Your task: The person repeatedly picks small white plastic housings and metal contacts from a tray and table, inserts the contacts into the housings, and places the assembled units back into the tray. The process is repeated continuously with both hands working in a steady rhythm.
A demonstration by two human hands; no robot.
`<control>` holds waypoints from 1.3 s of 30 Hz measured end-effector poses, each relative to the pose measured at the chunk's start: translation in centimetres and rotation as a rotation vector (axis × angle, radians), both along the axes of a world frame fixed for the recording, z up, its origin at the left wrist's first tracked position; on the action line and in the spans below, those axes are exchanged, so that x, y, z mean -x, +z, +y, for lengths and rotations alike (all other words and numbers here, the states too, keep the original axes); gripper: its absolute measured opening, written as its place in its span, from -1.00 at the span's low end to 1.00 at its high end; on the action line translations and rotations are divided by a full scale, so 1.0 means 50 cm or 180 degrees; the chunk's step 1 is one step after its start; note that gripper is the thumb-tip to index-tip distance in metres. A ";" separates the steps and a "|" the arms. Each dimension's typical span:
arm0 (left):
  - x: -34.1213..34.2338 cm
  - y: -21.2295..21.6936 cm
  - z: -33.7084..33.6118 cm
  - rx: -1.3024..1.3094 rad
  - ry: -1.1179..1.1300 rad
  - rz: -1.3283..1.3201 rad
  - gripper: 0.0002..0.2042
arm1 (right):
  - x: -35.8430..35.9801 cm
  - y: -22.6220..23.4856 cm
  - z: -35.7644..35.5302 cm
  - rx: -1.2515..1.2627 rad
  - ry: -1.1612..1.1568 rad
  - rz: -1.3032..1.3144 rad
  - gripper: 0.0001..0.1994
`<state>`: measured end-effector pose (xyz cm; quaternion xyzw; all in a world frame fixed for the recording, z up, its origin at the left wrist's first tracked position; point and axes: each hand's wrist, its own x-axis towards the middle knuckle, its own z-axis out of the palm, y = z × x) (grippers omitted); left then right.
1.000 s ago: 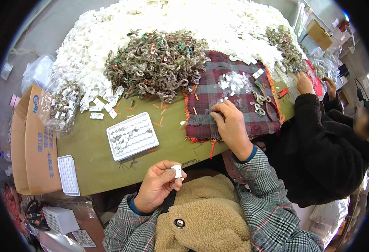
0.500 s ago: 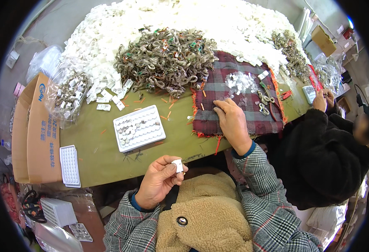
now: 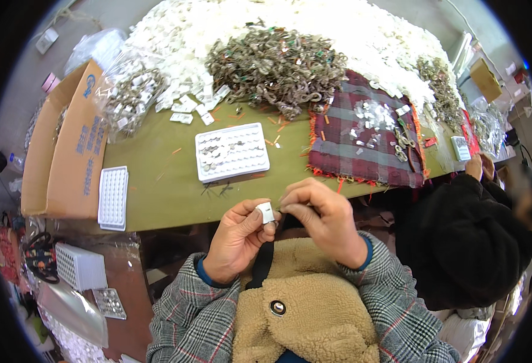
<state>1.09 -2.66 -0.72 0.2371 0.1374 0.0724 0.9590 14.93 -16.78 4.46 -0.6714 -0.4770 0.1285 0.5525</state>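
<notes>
Between the thumb and fingers of my left hand (image 3: 237, 241) is a small white plastic housing (image 3: 265, 212) with a dark mark on its face. My right hand (image 3: 326, 221) is beside it with thumb and forefinger pinched together. Whatever those fingertips hold is too small to make out. Both hands are in front of the table's near edge, above my lap. Beyond them lies a white tray (image 3: 260, 168) with rows of round pockets, some filled with small silvery discs. A plaid cloth (image 3: 338, 158) to its right carries a heap of small clear pieces (image 3: 372, 118).
A tangled pile of grey cables (image 3: 272, 66) stands at the back, before a broad heap of white housings (image 3: 387, 36). At left are a cardboard box (image 3: 75, 151) and another white tray (image 3: 113, 199). A person in black (image 3: 459, 242) works at the right.
My right hand has left the plaid cloth and come back beside the white housing in my left hand. The view has shifted, so the table's things appear farther right.
</notes>
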 end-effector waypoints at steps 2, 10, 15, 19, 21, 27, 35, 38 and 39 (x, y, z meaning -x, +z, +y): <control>0.014 0.004 -0.001 0.0045 0.0003 -0.0170 -0.72 | 0.036 0.003 0.014 -0.0076 0.0014 0.0022 -0.91; 0.047 0.004 0.002 0.0163 0.0084 -0.0359 -0.78 | 0.069 -0.005 0.044 -0.0177 0.0045 -0.0228 -0.89; 0.039 -0.003 0.002 0.0287 -0.0014 -0.0370 -0.78 | 0.060 -0.011 0.039 -0.0144 0.0087 -0.0287 -0.88; 0.031 -0.006 0.001 0.0233 -0.0040 -0.0286 -0.78 | 0.050 -0.015 0.036 -0.0090 0.0111 0.0025 -0.88; 0.026 -0.008 0.000 0.0206 0.0006 -0.0224 -0.78 | 0.044 -0.018 0.037 -0.0092 0.0101 0.0105 -0.88; 0.010 -0.012 -0.003 0.0119 0.0051 -0.0064 -0.78 | 0.022 -0.033 0.041 -0.0131 0.0118 -0.0329 -0.85; -0.008 -0.009 0.009 0.0008 0.0154 0.0077 -0.79 | 0.005 -0.039 0.043 -0.0067 0.0099 0.0106 -0.80; -0.008 -0.001 0.019 -0.0002 0.0150 0.0077 -0.79 | -0.008 -0.023 0.054 0.0107 0.0229 -0.0005 -0.87; -0.008 0.001 0.022 0.0012 0.0152 0.0049 -0.79 | -0.009 -0.018 0.060 0.0129 0.0273 -0.0001 -0.88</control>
